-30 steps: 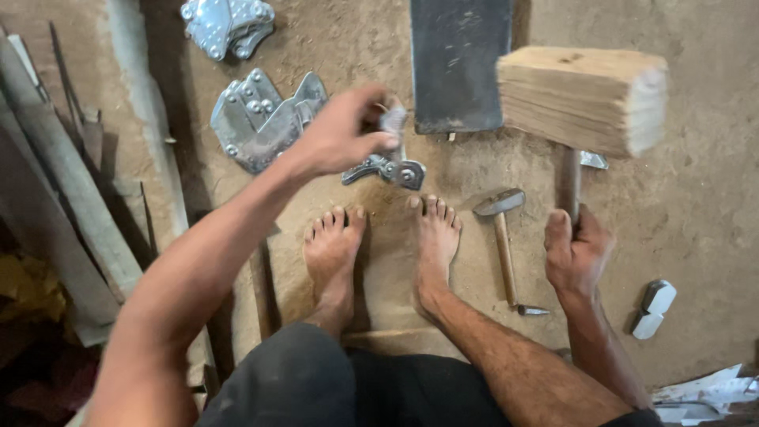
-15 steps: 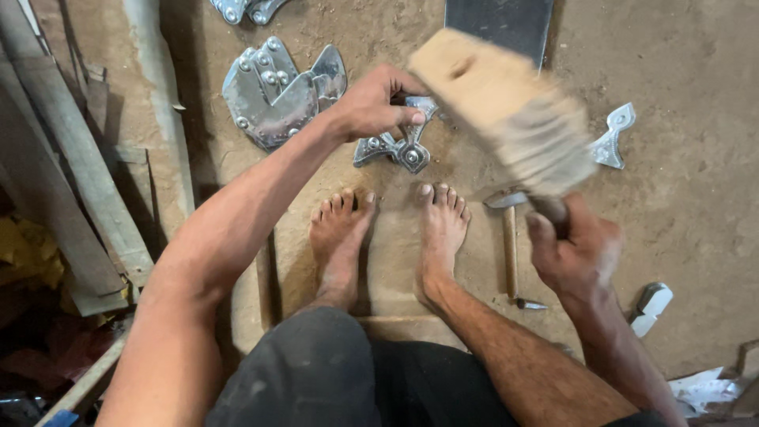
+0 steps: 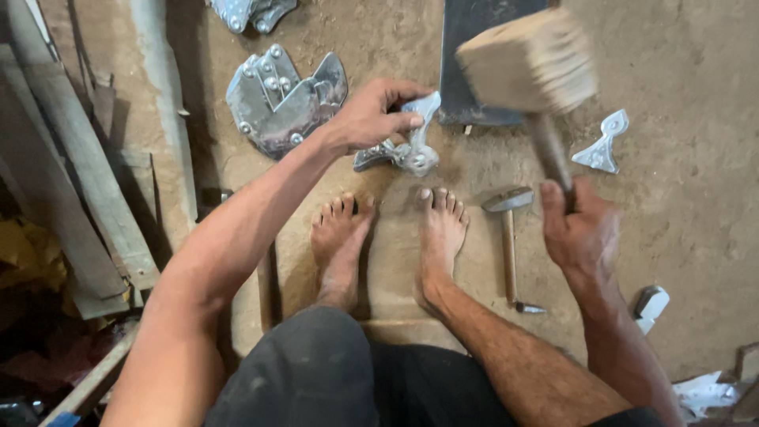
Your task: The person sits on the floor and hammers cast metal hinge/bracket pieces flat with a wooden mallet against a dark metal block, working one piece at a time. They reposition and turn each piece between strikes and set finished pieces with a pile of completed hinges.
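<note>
Along the left edge of the dirt floor [image 3: 696,198] lie grey weathered planks [image 3: 71,205]. Beside them rests a stack of shiny riveted metal plates [image 3: 277,103]. Your left hand [image 3: 371,115] pinches a small silvery curved metal piece [image 3: 411,146] down on the floor just ahead of your bare toes. Your right hand [image 3: 581,229] is clenched around the handle of a pale wooden mallet [image 3: 530,67], raised over a dark flat metal slab [image 3: 474,47]. A small steel hammer [image 3: 508,229] lies beside your right foot.

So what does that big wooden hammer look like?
The wooden mallet has a chunky pale block head with visible grain lines and a darker, thinner handle. It is blurred. The right hand grips the handle's lower end, holding the head raised above the sandy floor, in front of a dark metal plate.
</note>
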### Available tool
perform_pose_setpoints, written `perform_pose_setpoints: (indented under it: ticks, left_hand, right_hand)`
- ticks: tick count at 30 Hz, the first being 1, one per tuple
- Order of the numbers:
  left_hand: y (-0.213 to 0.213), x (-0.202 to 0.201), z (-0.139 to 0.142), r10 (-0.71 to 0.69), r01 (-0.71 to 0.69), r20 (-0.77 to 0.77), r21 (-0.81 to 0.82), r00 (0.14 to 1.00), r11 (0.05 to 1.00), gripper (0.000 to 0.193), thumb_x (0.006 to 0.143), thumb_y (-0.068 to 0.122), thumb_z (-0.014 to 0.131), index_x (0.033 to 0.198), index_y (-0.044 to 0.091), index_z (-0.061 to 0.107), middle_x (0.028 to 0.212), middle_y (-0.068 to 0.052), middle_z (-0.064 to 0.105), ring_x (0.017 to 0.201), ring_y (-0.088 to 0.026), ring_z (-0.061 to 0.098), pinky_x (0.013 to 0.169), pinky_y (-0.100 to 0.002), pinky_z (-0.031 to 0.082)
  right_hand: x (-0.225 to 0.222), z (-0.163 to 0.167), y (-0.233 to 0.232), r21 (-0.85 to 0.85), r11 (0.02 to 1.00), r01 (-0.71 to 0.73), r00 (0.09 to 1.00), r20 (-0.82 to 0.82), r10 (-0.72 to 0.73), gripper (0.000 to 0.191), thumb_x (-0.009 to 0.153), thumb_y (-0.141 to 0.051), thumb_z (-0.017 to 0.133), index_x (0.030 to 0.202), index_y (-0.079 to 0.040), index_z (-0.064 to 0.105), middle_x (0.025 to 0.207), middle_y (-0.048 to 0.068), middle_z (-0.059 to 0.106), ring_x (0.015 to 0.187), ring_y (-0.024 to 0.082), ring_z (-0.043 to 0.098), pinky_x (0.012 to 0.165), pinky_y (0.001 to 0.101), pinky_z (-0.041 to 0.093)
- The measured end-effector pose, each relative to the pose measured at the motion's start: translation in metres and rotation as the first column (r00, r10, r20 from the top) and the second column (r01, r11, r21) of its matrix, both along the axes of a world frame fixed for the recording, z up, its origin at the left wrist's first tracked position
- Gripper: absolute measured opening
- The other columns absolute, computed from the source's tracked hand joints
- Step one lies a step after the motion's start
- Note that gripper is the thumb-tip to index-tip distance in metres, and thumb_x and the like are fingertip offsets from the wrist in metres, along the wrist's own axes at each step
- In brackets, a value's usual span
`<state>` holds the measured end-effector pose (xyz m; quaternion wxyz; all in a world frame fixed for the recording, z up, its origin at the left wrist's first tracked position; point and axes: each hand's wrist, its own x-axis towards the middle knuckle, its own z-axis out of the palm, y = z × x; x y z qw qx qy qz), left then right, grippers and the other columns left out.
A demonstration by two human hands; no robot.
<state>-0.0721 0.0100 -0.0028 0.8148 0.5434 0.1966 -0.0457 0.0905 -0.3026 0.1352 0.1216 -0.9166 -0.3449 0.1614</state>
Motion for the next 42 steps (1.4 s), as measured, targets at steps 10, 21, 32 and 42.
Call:
perform_pose_setpoints:
  ticks: [10, 21, 32, 42]
  left_hand:
    - [-0.048, 0.000, -0.011, 0.396, -0.393, -0.037, -0.235, 0.918, 0.889, 0.034, 0.096, -0.001, 0.070, 0.130, 0.000, 0.071, 0.100, -0.004, 0.077, 0.080, -0.008, 0.066, 0.069, -0.026, 0.054]
    - [-0.035, 0.011, -0.006, 0.388, -0.376, -0.013, -0.279, 0.922, 0.884, 0.032, 0.095, 0.000, 0.071, 0.127, 0.002, 0.071, 0.103, -0.004, 0.079, 0.086, -0.009, 0.073, 0.071, -0.025, 0.057]
    - [-0.010, 0.022, -0.001, 0.358, -0.352, -0.001, -0.192, 0.934, 0.916, 0.023, 0.094, 0.002, 0.074, 0.117, 0.001, 0.076, 0.092, -0.001, 0.078, 0.074, -0.007, 0.066, 0.064, -0.024, 0.051]
    - [0.003, 0.028, 0.007, 0.336, -0.312, 0.084, -0.216, 0.938, 0.925, 0.026, 0.096, -0.003, 0.072, 0.121, 0.002, 0.078, 0.085, 0.002, 0.069, 0.070, -0.005, 0.056, 0.064, -0.024, 0.049]
  right_hand:
    - [-0.021, 0.034, 0.017, 0.113, 0.994, 0.004, 0.998, -0.070, 0.004, 0.038, 0.106, -0.040, 0.068, 0.095, -0.004, 0.066, 0.061, 0.009, 0.049, 0.054, 0.019, 0.048, 0.053, 0.0388, 0.040]
    - [-0.019, 0.017, 0.030, 0.062, 0.995, -0.084, 0.994, 0.068, 0.080, 0.038, 0.106, -0.038, 0.072, 0.091, -0.006, 0.058, 0.064, 0.014, 0.055, 0.055, 0.030, 0.059, 0.054, 0.0449, 0.045]
    - [-0.017, 0.011, 0.024, 0.108, 0.976, -0.189, 0.979, 0.100, 0.179, 0.033, 0.109, -0.035, 0.071, 0.096, -0.006, 0.062, 0.065, 0.016, 0.055, 0.061, 0.035, 0.057, 0.058, 0.0448, 0.044]
    - [-0.018, 0.006, 0.028, 0.074, 0.965, -0.252, 0.961, 0.138, 0.240, 0.033, 0.106, -0.035, 0.073, 0.096, -0.007, 0.059, 0.069, 0.015, 0.056, 0.062, 0.036, 0.057, 0.060, 0.0460, 0.045]
